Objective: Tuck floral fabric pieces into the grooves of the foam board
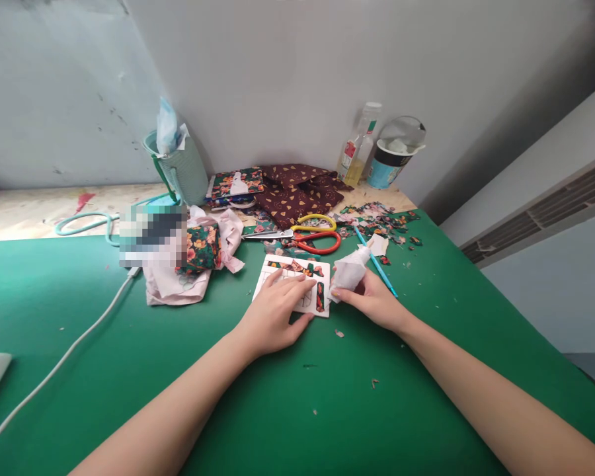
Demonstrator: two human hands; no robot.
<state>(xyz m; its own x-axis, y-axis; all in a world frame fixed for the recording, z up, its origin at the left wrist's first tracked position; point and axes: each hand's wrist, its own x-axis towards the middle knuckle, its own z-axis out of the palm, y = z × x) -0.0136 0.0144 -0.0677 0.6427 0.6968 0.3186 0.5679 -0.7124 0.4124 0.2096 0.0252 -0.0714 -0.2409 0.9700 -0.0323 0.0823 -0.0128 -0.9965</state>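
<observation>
Head view, only view supplied. The card [307, 301] lies on the green table [277, 410], directly beneath the left hand [277, 316]. The palm is downward and the fingers extend across the card, slightly apart; the thumb rests at the near edge. The left hand is the nearer of the 2, being in contact. The card's long axis appears to run left to right, slightly askew. Floral pieces line its far edge, and 1 strip [320, 297] stands along the right edge.

The right hand [374, 301] is closed around a wrapped white bottle [350, 271], just right of the card. The bottle is tilted, its nozzle directed away from the person and rightward, off the card. Whether its lower end touches the card's edge cannot be told.

Obstructions: the left fingers cover much of the card's middle. Scissors [290, 233] lie just beyond the far edge, blades leftward. A blue pen [377, 264] lies behind the nozzle, slanting past the right hand, with a paper scrap [381, 246] near it.

Surroundings: cloth scraps [396, 225] at far right; brown cloth [297, 192] beyond the scissors; pink cloth [178, 287] at left, beside a blurred-out item; a cup [387, 168] near the wall.
</observation>
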